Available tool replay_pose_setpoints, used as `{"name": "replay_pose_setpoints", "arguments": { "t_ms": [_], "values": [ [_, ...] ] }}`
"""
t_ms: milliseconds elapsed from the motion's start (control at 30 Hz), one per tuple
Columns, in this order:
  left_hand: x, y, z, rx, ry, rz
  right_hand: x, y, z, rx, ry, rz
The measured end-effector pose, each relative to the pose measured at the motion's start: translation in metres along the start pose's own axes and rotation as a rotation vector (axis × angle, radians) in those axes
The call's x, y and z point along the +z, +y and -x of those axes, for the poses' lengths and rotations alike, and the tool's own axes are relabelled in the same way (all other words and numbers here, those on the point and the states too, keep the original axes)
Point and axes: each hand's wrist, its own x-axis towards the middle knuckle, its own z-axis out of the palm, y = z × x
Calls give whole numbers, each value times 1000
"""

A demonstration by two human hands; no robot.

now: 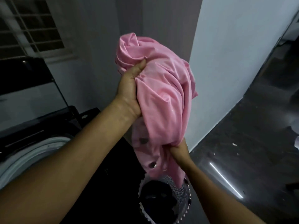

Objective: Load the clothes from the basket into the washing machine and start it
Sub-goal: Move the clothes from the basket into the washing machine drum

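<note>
A bunched pink garment (pixel 163 88) hangs in mid-air at the centre of the head view. My left hand (pixel 129 92) grips its upper part, thumb pressed into the folds. My right hand (pixel 178 151) grips its lower part, from which a tail with dark spots hangs down. Directly below stands the laundry basket (pixel 184 191) with a patterned wall and scalloped rim, holding dark clothes (pixel 155 201). The washing machine (pixel 32 152) is at the lower left, its white drum rim showing and its dark lid (pixel 24 75) raised.
A white wall corner (pixel 226 70) rises just right of the garment. Dark glossy floor (pixel 258 135) stretches to the right with small white scraps on it. A barred window (pixel 30 28) sits at the upper left behind the machine.
</note>
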Motion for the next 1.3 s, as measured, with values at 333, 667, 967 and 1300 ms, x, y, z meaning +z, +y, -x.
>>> {"name": "replay_pose_setpoints", "arguments": {
  "t_ms": [333, 667, 967, 1300],
  "values": [
    [-123, 96, 28, 7, 148, 39, 16, -170, -30, 65, -92, -931],
    [-236, 176, 87, -17, 284, 34, 149, -304, -1, 23, -340, -960],
    [-336, 247, 155, 104, 326, 105, 303, -366, 20, 49, -572, -927],
    [-446, 231, 196, 89, 691, 225, 438, -326, 36, 390, -561, -775]
  ]
}}
